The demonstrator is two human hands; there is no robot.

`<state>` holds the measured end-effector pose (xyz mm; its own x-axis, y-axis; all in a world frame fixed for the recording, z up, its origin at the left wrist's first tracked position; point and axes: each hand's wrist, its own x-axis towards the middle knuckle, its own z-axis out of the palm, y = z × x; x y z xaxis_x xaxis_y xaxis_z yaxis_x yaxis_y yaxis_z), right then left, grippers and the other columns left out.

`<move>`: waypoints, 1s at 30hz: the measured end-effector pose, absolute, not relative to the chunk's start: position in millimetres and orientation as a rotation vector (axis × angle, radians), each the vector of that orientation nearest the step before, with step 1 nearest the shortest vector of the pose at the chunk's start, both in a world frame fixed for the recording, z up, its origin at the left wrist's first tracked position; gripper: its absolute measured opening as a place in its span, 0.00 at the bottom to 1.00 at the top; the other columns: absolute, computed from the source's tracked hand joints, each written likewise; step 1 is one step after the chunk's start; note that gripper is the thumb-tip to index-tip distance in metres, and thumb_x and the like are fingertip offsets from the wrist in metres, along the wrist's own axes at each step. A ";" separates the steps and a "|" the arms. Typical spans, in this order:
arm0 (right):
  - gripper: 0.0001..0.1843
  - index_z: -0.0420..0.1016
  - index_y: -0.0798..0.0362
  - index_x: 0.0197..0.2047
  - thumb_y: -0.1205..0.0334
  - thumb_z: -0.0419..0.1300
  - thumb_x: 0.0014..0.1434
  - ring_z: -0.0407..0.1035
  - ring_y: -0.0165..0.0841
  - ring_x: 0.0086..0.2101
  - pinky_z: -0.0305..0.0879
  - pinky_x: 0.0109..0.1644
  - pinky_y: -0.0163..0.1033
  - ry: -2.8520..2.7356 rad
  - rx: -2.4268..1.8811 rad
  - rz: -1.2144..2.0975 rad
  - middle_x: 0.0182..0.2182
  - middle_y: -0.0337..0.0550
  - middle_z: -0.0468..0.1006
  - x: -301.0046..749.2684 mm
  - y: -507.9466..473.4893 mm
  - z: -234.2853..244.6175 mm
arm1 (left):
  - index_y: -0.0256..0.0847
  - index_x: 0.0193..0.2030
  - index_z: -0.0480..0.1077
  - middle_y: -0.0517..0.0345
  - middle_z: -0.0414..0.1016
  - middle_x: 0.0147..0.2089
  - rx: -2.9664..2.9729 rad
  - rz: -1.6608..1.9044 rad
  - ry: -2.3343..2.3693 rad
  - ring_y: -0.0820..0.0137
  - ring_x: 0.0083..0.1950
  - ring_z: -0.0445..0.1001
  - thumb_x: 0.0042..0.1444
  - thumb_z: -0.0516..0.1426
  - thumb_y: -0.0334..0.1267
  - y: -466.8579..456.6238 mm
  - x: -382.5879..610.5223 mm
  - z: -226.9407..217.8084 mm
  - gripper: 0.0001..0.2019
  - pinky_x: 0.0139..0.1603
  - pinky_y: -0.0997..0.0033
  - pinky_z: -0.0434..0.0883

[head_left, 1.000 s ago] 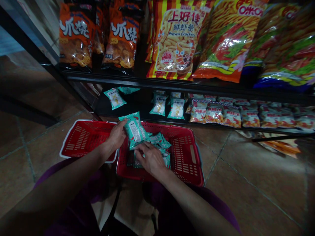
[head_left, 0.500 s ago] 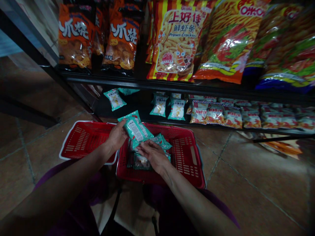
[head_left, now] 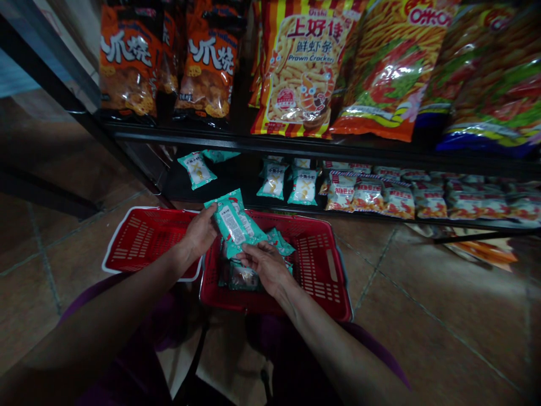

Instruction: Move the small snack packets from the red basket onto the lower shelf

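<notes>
A teal snack packet (head_left: 234, 221), its printed back facing up, is held above the red shopping basket (head_left: 325, 259). My left hand (head_left: 202, 230) is closed on its upper left side. At the packet's lower edge, the fingers of my right hand (head_left: 265, 262) pinch it, and another packet may lie just behind it. Inside the basket, partly covered by my right hand, are several more snack packets (head_left: 244, 277). On the low shelf beyond, matching teal packets (head_left: 303, 188) stand with their fronts showing.
A second red basket (head_left: 147, 239) with a pale rim sits at left. The upper black shelf (head_left: 186, 135) overhangs the low one and bears orange snack bags (head_left: 127, 67) and prawn cracker bags (head_left: 302, 73). Several small red-and-white packets (head_left: 395, 197) line the low shelf at right.
The teal packet has turned slightly in my hands, its lower end tilting down a little. My right fingers have closed in on its lower edge. Otherwise little has moved.
</notes>
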<state>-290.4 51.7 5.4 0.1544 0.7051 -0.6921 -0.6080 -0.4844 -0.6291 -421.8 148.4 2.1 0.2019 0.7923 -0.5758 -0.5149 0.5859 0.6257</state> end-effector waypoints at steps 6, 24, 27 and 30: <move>0.21 0.63 0.52 0.20 0.62 0.74 0.30 0.74 0.30 0.23 0.69 0.27 0.30 -0.152 -1.397 1.558 0.18 0.39 0.77 -290.9 50.3 6.1 | 0.34 0.34 0.72 0.54 0.77 0.31 0.301 0.942 1.007 0.71 0.31 0.74 0.55 0.58 0.36 151.2 -422.6 1.9 0.06 0.38 0.71 0.70; 0.06 0.70 0.53 0.20 0.64 0.65 0.38 0.68 0.29 0.22 0.63 0.29 0.35 -0.549 -1.682 1.524 0.17 0.36 0.75 -282.1 48.2 1.8 | 0.39 0.32 0.77 0.57 0.77 0.29 1.040 0.796 1.141 0.72 0.28 0.71 0.44 0.65 0.43 167.8 -455.2 13.2 0.11 0.29 0.74 0.68; 0.06 0.71 0.53 0.21 0.63 0.64 0.38 0.68 0.29 0.22 0.63 0.29 0.35 -0.607 -1.682 1.570 0.17 0.36 0.75 -281.4 47.9 1.9 | 0.39 0.29 0.77 0.59 0.75 0.26 1.065 0.762 1.177 0.74 0.24 0.69 0.45 0.65 0.45 168.4 -456.8 14.8 0.11 0.25 0.75 0.65; 0.08 0.70 0.52 0.22 0.60 0.65 0.39 0.68 0.30 0.23 0.64 0.29 0.36 -0.626 -1.677 1.610 0.18 0.36 0.75 -280.8 46.8 1.0 | 0.39 0.27 0.76 0.59 0.74 0.24 1.053 0.770 1.209 0.75 0.22 0.68 0.45 0.64 0.43 168.2 -456.8 15.7 0.09 0.23 0.76 0.64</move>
<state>-280.8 46.8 1.0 0.1031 0.7637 -0.6373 -0.1321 -0.6245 -0.7697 -456.8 168.2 15.7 0.2161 0.9093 -0.3557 0.0620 0.3508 0.9344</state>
